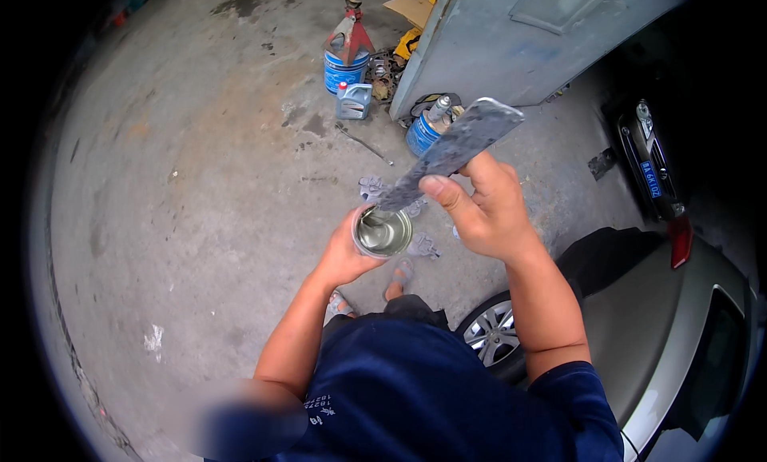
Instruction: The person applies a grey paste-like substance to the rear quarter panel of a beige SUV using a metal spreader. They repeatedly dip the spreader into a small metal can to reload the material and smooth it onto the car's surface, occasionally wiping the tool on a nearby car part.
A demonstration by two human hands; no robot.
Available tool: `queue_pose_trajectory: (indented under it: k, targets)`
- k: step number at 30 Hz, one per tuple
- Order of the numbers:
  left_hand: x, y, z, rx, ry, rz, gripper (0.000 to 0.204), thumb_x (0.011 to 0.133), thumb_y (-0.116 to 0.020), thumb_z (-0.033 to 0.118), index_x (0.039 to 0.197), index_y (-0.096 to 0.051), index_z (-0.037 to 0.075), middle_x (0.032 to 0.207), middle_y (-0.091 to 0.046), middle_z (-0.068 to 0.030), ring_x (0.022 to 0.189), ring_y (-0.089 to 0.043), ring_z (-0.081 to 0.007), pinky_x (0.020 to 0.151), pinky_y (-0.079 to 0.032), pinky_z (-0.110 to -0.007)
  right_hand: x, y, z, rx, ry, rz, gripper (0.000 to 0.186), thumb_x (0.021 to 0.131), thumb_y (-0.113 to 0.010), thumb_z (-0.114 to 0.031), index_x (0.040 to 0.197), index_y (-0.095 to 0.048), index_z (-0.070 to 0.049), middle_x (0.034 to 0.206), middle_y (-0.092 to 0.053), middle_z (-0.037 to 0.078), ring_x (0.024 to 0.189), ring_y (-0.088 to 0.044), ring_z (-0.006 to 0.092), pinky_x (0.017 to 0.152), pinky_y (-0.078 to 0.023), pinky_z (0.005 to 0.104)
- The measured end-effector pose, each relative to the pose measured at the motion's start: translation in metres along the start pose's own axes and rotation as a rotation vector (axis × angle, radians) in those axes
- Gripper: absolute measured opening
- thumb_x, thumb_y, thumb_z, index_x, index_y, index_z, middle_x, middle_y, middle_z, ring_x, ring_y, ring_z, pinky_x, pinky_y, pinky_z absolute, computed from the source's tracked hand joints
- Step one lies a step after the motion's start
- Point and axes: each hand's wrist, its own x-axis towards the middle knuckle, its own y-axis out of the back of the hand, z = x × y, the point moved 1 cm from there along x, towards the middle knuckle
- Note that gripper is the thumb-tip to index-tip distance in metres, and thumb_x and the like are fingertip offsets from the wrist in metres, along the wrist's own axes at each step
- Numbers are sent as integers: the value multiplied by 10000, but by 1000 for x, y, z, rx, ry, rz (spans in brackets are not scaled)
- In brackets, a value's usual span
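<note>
My left hand is closed around a clear cup holding a pale, glossy, greenish-grey liquid. My right hand grips a long flat spreader or board with a mottled dark grey surface, my thumb pressed on its face. Its lower end is tilted down to the far rim of the cup, touching it or just over it; I cannot tell which.
Blue buckets, a jug, a spray can and a grey door lie ahead. Crumpled grey rags and a metal bar are on the concrete floor. A car stands right, near a detached bumper.
</note>
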Motion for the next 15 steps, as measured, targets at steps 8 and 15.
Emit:
queue_pose_trajectory:
  k: [8, 15]
  targets:
    - [3, 15, 11, 27, 21, -101, 827, 640, -862, 197, 1357, -482, 32, 1299, -587, -125, 1212, -565, -243, 1030, -439, -373, -7, 16, 29, 176, -52, 148, 165, 839, -720, -124, 936, -635, -21, 854, -677, 128, 788, -657, 292, 731, -521, 379]
    - [13, 24, 9, -81, 31, -181, 847, 641, -866, 193, 1374, -473, 29, 1308, -582, -109, 1221, -553, -218, 1042, -431, -369, -27, 34, 34, 77, 7, -159, 191, 902, -677, -131, 1027, -630, 6, 932, -704, 122, 836, -655, 170, 740, -512, 321]
